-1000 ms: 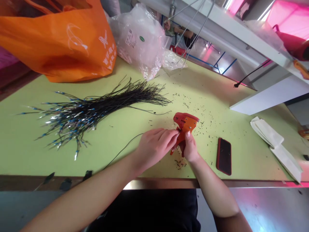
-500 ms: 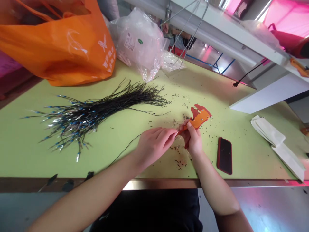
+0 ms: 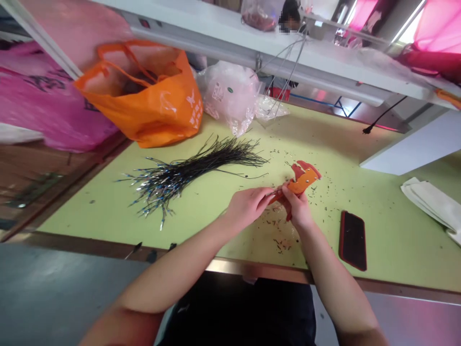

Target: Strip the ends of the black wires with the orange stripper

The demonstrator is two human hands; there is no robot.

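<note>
My right hand (image 3: 298,206) is wrapped round the handles of an orange and red wire stripper (image 3: 304,181), whose head points away to the upper right. Close against it, my left hand (image 3: 248,205) has its fingers pinched on a thin black wire (image 3: 277,191) beside the tool's handle; most of that wire is hidden by the hand and forearm. To the left lies a loose bundle of black wires (image 3: 201,166) with blue and silvery ends. Short dark offcuts (image 3: 283,245) are scattered on the table about the tool.
On the yellow-green table (image 3: 108,206) stand an orange bag (image 3: 154,110) and a clear plastic bag (image 3: 230,96) at the back. A phone (image 3: 353,240) and folded white cloth (image 3: 432,199) lie to the right. A white shelf (image 3: 216,29) runs above the far edge.
The view has shifted, so the table, bags and bundle appear farther right and lower. My hands keep nearly the same hold on the wire and the wire stripper.
</note>
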